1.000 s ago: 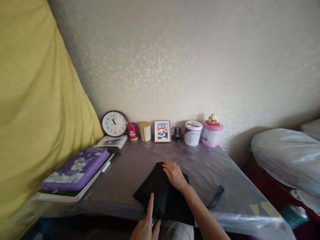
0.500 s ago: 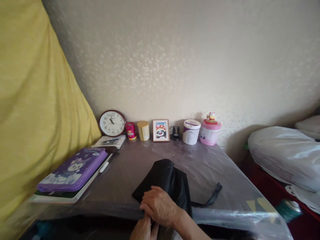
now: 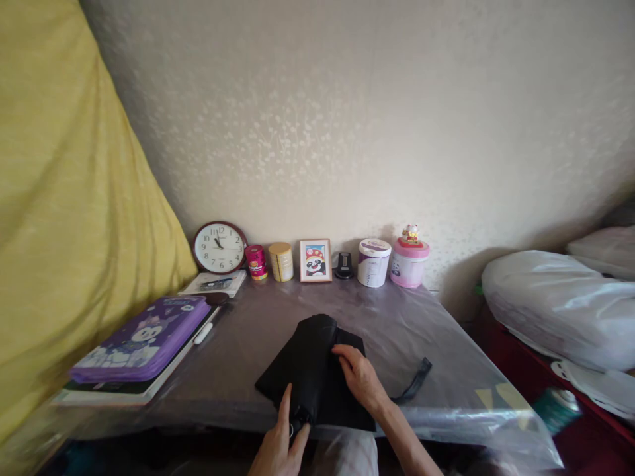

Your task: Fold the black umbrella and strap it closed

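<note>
A black folding umbrella (image 3: 312, 363) lies furled loosely on the table, its fabric panels spread to both sides. My left hand (image 3: 282, 436) grips its handle end at the table's front edge, the index finger stretched along the fabric and the thumb on the other side. Bent over a panel right of the shaft, my right hand (image 3: 362, 380) has its fingertips closed on the fabric near the fold. The umbrella's strap (image 3: 415, 382) trails off to the right, lying on the table cover.
A purple pencil case (image 3: 143, 340) rests on books at the left. Along the wall stand a clock (image 3: 219, 247), cans, a picture frame (image 3: 315, 260) and white and pink tubs (image 3: 374, 263). White bags (image 3: 560, 304) lie beyond the table's right edge.
My right hand has moved from beside my left hand up and right onto the umbrella's fabric. The right panel lies flatter and wider. The view has shifted slightly.
</note>
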The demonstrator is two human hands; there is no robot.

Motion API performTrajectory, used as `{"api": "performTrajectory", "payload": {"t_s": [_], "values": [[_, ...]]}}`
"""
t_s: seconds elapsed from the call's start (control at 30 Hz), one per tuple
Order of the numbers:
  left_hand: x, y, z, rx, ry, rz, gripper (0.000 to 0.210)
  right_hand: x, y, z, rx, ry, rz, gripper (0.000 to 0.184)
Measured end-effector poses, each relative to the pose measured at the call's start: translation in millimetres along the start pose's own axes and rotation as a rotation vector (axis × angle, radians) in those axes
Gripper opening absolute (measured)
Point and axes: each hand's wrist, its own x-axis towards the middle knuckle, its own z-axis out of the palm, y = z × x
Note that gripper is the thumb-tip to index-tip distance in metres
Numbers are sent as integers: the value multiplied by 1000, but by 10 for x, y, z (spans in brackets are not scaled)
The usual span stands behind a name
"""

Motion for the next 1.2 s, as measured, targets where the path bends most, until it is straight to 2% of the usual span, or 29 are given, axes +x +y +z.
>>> {"api": "performTrajectory", "payload": {"t_s": [0.1, 0.17, 0.2, 0.3, 0.37, 0.47, 0.57, 0.67, 0.87, 1.03, 1.2], "values": [[-1, -2, -2, -40, 12, -13, 60, -153, -126, -39, -17, -259, -104, 33], [-16, 23, -7, -45, 23, -32, 59, -203, -136, -105, 55, -312, -119, 33], [-27, 40, -9, -42, 31, -49, 58, -206, -99, -145, 80, -259, -92, 32], [-53, 84, -17, -18, 48, -92, 59, -159, 149, -255, 31, 62, 107, 27], [-60, 97, -19, -13, 48, -95, 60, -118, 337, -300, -9, 168, 238, 25], [-60, 96, -18, -21, 37, -89, 59, -90, 483, -313, 109, 154, 426, 29], [-60, 92, -16, -17, 41, -86, 58, -79, 456, -284, 271, 95, 543, 38], [-62, 87, -15, 8, 56, -88, 59, -43, 402, -230, 262, 100, 537, 41], [-21, 14, -1, 46, 36, -16, 58, 59, 453, -83, 133, 199, 480, 38], [8, -42, 14, 87, 16, 4, 59, 98, 434, -29, 237, 215, 423, 36], [-3, -20, -1, 105, 17, 19, 60, 156, 278, -58, 361, 197, 384, 37]]}}
